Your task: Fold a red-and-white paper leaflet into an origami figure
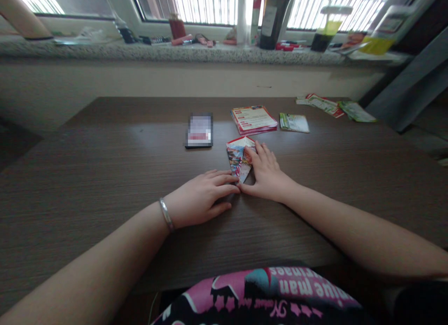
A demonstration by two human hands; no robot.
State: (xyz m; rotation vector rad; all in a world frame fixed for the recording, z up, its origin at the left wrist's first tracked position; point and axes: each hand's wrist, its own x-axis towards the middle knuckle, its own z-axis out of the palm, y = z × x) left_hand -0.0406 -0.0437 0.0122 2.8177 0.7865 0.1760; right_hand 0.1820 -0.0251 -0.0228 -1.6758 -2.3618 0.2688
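A folded piece of printed paper (236, 158) lies on the table, kite-shaped, with its narrow tip toward me and a red-edged pale flap at the top. My left hand (201, 196) rests flat at its lower left, fingers stretched out and fingertips touching the tip. On the paper's right side lies my right hand (268, 173), fingers spread over the edge and thumb reaching to the tip. Neither hand is closed round it. A silver bracelet (166, 214) circles the left wrist. The paper's lower right part is partly covered by fingers.
Beyond the paper stand a phone (199, 130) with a blurred screen, a stack of printed sheets (254, 119) and a small green-white paper (294, 123). More leaflets (325, 104) lie at the table's far right. Bottles and cups, including a dark cup (275, 19), line the windowsill (196, 54).
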